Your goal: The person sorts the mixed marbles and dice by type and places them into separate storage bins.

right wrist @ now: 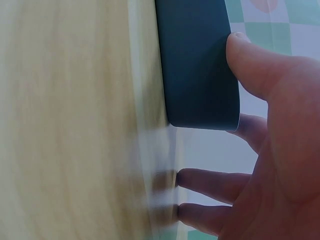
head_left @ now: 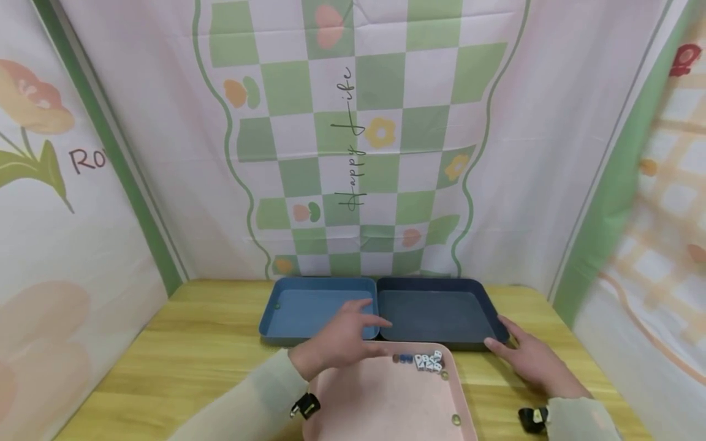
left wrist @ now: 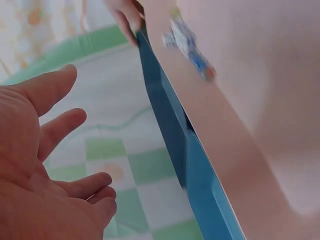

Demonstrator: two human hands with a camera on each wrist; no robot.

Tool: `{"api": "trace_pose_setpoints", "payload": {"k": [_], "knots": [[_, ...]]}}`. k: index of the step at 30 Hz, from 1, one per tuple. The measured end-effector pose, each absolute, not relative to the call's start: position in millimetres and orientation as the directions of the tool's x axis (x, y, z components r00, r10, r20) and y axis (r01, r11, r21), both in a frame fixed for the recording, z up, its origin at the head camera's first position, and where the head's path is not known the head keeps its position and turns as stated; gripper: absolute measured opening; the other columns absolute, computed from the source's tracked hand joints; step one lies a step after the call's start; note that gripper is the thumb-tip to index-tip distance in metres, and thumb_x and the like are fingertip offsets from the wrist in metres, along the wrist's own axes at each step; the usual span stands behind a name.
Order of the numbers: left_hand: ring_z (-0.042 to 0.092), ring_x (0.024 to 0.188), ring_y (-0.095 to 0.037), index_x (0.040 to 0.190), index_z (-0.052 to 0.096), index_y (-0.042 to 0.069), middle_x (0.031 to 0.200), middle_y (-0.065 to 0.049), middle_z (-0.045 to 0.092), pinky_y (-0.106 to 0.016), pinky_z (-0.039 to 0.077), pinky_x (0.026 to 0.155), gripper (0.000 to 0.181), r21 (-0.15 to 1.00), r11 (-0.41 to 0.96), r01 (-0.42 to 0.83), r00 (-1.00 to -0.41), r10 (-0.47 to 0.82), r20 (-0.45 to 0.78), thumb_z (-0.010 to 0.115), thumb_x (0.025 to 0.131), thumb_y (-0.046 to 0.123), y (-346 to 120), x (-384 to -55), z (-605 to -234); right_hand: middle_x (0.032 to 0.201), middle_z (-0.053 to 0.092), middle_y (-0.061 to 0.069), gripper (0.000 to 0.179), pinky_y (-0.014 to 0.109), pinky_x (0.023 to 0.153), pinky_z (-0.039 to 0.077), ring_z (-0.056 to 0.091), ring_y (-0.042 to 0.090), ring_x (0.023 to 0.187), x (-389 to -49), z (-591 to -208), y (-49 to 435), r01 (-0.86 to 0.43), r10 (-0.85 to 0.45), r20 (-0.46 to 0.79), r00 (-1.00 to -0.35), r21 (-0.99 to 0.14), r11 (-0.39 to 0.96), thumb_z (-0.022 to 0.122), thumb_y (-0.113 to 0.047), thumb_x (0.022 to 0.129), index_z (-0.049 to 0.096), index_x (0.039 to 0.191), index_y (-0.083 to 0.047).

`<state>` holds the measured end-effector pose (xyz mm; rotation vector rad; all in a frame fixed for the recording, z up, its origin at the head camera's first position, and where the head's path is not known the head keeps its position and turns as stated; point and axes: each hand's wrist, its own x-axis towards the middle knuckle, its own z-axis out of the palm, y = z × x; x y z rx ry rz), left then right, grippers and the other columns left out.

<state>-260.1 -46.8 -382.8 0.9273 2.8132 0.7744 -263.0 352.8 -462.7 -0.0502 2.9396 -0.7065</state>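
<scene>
My left hand [head_left: 344, 337] hovers with spread fingers over the far left part of the pink tray [head_left: 380, 398], overlapping the blue tray [head_left: 325, 283] in the head view. It holds nothing. At the dark blue tray [head_left: 430, 283], my right hand [head_left: 532, 361] grips the near right corner, with the thumb [right wrist: 255, 65] at the front wall and the index finger around the side. Several white dice [head_left: 427, 361] sit in a cluster at the pink tray's far right, beside small blue pieces [head_left: 406, 358] and a brown one [head_left: 396, 358].
Two greenish pieces [head_left: 456, 419] lie along the pink tray's right side. Another small green piece [head_left: 277, 306] lies in the blue tray. The blue and dark trays stand side by side on the wooden table [head_left: 182, 343], before a checked curtain [head_left: 380, 171].
</scene>
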Motion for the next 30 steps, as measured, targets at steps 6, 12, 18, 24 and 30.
{"api": "trace_pose_setpoints", "payload": {"k": [6, 12, 18, 24, 30], "knots": [[0.024, 0.146, -0.027, 0.124, 0.071, 0.029, 0.158, -0.007, 0.031, -0.047, 0.036, 0.109, 0.036, 0.534, 0.64, 0.553, -0.772, 0.634, 0.04, 0.076, 0.09, 0.038, -22, -253, -378, 0.138, 0.039, 0.044, 0.099, 0.074, 0.089, 0.037, 0.041, 0.063, 0.12, -265, -464, 355, -0.009, -0.063, -0.104, -0.993, -0.452, 0.892, 0.041, -0.069, 0.096, 0.013, 0.157, 0.004], [0.019, 0.148, -0.024, 0.123, 0.07, 0.031, 0.159, -0.006, 0.028, -0.042, 0.035, 0.11, 0.032, 0.478, 0.611, 0.631, -0.701, 0.713, 0.013, 0.073, 0.092, 0.037, -3, -249, -386, 0.138, 0.039, 0.043, 0.098, 0.074, 0.089, 0.037, 0.041, 0.063, 0.121, -265, -466, 355, -0.008, -0.06, -0.1, -0.993, -0.455, 0.89, 0.042, -0.068, 0.097, 0.014, 0.157, 0.004], [0.022, 0.147, -0.024, 0.126, 0.07, 0.029, 0.152, 0.0, 0.04, -0.036, 0.037, 0.108, 0.034, 0.402, 0.528, 0.748, -0.588, 0.808, 0.034, 0.072, 0.093, 0.036, 12, -244, -401, 0.14, 0.035, 0.044, 0.095, 0.073, 0.091, 0.036, 0.039, 0.064, 0.122, -263, -466, 354, -0.014, -0.054, -0.074, -0.996, -0.454, 0.891, 0.044, -0.065, 0.098, 0.016, 0.157, 0.004], [0.025, 0.145, -0.024, 0.122, 0.073, 0.029, 0.142, 0.005, 0.053, -0.032, 0.035, 0.11, 0.031, 0.218, 0.483, 0.848, -0.503, 0.863, 0.044, 0.07, 0.094, 0.041, 28, -239, -412, 0.139, 0.036, 0.044, 0.095, 0.073, 0.091, 0.036, 0.039, 0.064, 0.122, -261, -466, 352, -0.017, -0.051, -0.063, -0.997, -0.457, 0.889, 0.044, -0.066, 0.097, 0.017, 0.156, 0.004], [0.026, 0.145, -0.023, 0.121, 0.074, 0.03, 0.143, 0.006, 0.052, -0.034, 0.027, 0.114, 0.028, 0.16, 0.442, 0.882, -0.453, 0.891, 0.032, 0.069, 0.095, 0.041, 37, -235, -416, 0.138, 0.038, 0.044, 0.096, 0.072, 0.09, 0.038, 0.041, 0.063, 0.121, -260, -462, 351, -0.01, -0.051, -0.075, -0.996, -0.466, 0.885, 0.044, -0.066, 0.097, 0.017, 0.156, 0.005]]}}
